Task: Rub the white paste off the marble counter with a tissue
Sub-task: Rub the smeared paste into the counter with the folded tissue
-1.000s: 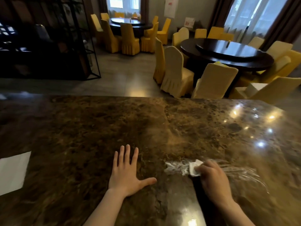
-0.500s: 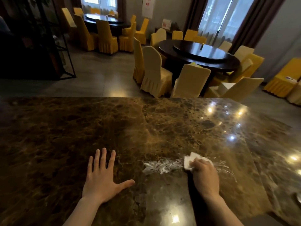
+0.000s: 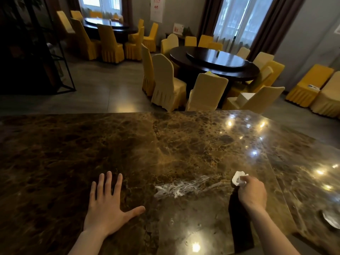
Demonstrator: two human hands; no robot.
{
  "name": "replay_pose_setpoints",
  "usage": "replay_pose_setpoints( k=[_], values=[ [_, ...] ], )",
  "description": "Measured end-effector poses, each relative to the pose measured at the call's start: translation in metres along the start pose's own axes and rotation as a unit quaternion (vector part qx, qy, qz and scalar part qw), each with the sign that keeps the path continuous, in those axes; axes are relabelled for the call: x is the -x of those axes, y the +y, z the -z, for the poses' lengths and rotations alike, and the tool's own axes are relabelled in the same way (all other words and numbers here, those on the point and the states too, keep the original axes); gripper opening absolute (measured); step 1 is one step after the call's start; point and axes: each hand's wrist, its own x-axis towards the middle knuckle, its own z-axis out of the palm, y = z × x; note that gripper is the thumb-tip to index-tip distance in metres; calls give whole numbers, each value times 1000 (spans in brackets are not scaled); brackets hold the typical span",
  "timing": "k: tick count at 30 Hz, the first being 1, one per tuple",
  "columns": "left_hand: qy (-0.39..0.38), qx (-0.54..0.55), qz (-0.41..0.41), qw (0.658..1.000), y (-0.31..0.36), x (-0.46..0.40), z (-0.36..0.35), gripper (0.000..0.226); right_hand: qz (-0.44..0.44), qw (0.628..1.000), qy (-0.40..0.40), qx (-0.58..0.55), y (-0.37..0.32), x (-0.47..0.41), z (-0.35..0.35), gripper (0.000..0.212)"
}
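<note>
A streak of white paste (image 3: 176, 188) lies smeared across the dark brown marble counter (image 3: 128, 148), thickest at its left end and thinning to the right. My right hand (image 3: 253, 190) is closed around a crumpled white tissue (image 3: 238, 178), pressed on the counter at the streak's right end. My left hand (image 3: 106, 207) rests flat on the marble with fingers spread, left of the paste and apart from it.
A pale, partly cut-off object (image 3: 331, 219) lies on the counter at the far right edge. Beyond the counter's far edge stand round dark dining tables (image 3: 215, 61) ringed by yellow-covered chairs (image 3: 165, 81). A dark metal shelf frame (image 3: 60, 57) stands at the left.
My right hand has dragged the tissue to the right along the streak, uncovering more smeared paste. The view has turned right, so the white sheet at the left has left the frame. My left hand stays flat.
</note>
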Motion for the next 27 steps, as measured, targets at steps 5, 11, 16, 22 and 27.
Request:
replay_pose_setpoints(
  k=[5, 11, 16, 22, 27],
  values=[
    [0, -4, 1, 1000, 1, 0, 1, 141, 85, 988, 27, 127, 14, 14, -9, 36],
    [5, 7, 1, 1000, 2, 0, 3, 142, 79, 986, -1, 148, 9, 4, -4, 23],
    [1, 10, 2, 1000, 2, 0, 2, 142, 153, 984, -45, 73, -25, 24, -14, 22],
    [-5, 9, 0, 1000, 2, 1, 5, 141, 378, 919, -115, -1, -94, 102, -44, 6],
    [-10, 0, -2, 1000, 2, 2, 7, 142, 324, 942, -90, -17, -68, 72, -30, 9]
  ],
)
